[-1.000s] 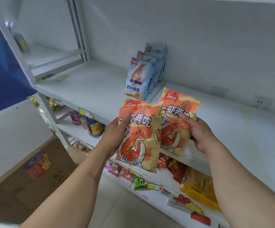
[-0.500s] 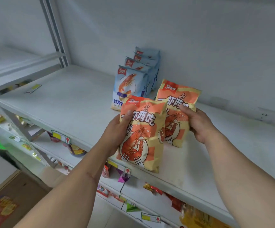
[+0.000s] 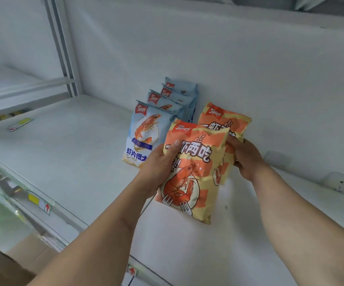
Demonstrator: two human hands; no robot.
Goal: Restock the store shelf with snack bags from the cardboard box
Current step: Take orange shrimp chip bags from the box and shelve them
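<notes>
My left hand [image 3: 158, 168] grips an orange shrimp snack bag [image 3: 189, 178] by its left edge, thumb on the front, holding it upright over the white shelf [image 3: 74, 145]. Behind it, my right hand [image 3: 247, 157] holds a second orange shrimp bag [image 3: 222, 118] by its right side, close to the back wall. To the left of both stands a row of several blue shrimp crisp bags [image 3: 146, 129], one behind another. A brown cardboard box [image 3: 12, 263] shows at the lower left, below the shelf.
The shelf's front edge carries price tags [image 3: 41, 203]. A loose label [image 3: 19, 124] lies on the shelf at the left. A white upright post [image 3: 64, 58] bounds the bay on the left. A small wall fitting [image 3: 342, 184] sits at the right.
Both hands have carried the two orange bags forward and deeper over the shelf, nearer the back wall and the blue bags. The view has moved closer to the shelf.
</notes>
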